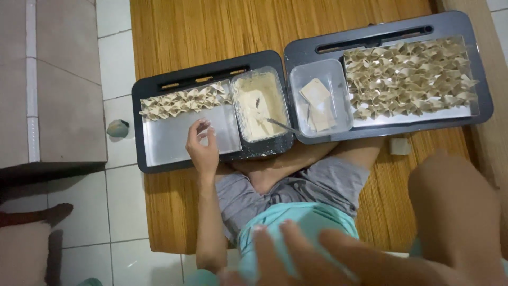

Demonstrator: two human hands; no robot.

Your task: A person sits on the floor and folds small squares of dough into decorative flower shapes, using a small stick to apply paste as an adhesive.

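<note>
Woven floor mat [174, 32], white floor tiles [119, 63], small grey-green stone [117, 128], beige cushion [58, 79]

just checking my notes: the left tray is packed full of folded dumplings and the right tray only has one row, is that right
No, it is the other way round. In the head view, the left tray has only one row of folded dumplings along its far edge, with the left hand over its bare part. The right tray is the one packed nearly full with dumplings.
</note>
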